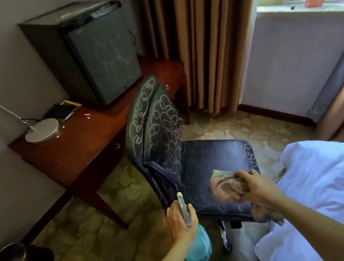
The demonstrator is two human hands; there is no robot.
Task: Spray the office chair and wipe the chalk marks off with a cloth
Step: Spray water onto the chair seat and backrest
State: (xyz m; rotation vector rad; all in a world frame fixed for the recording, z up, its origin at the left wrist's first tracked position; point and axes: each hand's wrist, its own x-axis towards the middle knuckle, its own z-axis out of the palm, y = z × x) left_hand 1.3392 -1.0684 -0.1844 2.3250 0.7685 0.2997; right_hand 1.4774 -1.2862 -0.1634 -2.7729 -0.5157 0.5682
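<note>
Left hand (180, 221) gripped one spray bottle (197, 247), nozzle toward the one office chair (212, 157) ahead. Right hand (256, 186), nearer the seat, clutched one cloth (227, 186) pressed on the seat's front. Chalk marks (166, 129) lay beyond and left of the cloth, densest up the backrest.

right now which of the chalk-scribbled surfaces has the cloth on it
The chair seat: the right hand grips the cloth on it. The backrest and the mini fridge door also carry chalk loops, but nothing touches them.
</note>
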